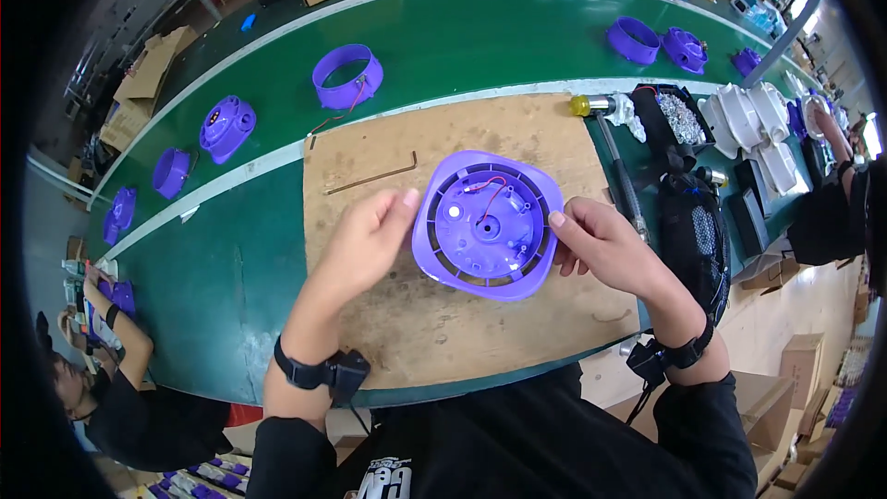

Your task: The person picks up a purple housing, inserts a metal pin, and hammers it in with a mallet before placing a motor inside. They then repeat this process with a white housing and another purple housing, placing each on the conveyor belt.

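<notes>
A purple plastic housing (487, 227), squarish outside with a round slotted middle, is between my hands above the cardboard sheet. A thin red wire and small screw posts show inside it. My left hand (368, 238) grips its left rim, thumb at the edge and fingers mostly hidden. On the opposite rim, my right hand (599, 238) has its thumb on top and fingers curled underneath. Just beyond the left hand, an L-shaped hex key (374, 174) lies on the cardboard (443, 342).
A green conveyor belt (499, 32) carries several purple parts, including a purple ring (347, 77) with a wire. To the right are a yellow-handled screwdriver (591, 105), a black tray of screws (682, 118) and white plastic parts (747, 115). Other people sit at both sides.
</notes>
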Demonstrator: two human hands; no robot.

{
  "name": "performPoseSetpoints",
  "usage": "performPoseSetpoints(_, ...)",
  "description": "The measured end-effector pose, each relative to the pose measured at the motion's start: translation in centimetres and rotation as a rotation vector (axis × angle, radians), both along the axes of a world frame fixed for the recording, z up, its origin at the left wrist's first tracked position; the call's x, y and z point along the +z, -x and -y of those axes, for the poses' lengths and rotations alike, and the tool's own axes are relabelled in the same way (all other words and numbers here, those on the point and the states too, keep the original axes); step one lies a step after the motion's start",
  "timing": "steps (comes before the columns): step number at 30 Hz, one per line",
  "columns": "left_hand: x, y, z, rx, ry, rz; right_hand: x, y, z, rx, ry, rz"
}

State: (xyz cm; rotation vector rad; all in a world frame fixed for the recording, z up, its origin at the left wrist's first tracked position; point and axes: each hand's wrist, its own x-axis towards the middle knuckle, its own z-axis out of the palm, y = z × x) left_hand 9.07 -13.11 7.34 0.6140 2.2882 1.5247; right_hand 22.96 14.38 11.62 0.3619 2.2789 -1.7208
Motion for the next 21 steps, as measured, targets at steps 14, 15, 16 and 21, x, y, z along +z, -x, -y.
performPoseSetpoints(14,8.8,-1.9,-0.7,-0.010,-0.277,0.023,5.5,1.0,0.2,-0.075,-0.312,-0.877)
performPoseSetpoints(15,8.7,-2.3,-1.1,-0.018,-0.281,0.019,5.0,1.3,-0.1,-0.058,-0.511,-1.040)
performPoseSetpoints(16,8.4,-3.0,-1.4,-0.007,-0.490,0.193,4.9,1.3,-0.3,0.006,-0.690,-1.184)
performPoseSetpoints(21,4.5,-3.4,-1.3,0.019,-0.715,0.476,1.8,0.7,0.1,0.135,-0.965,-1.456)
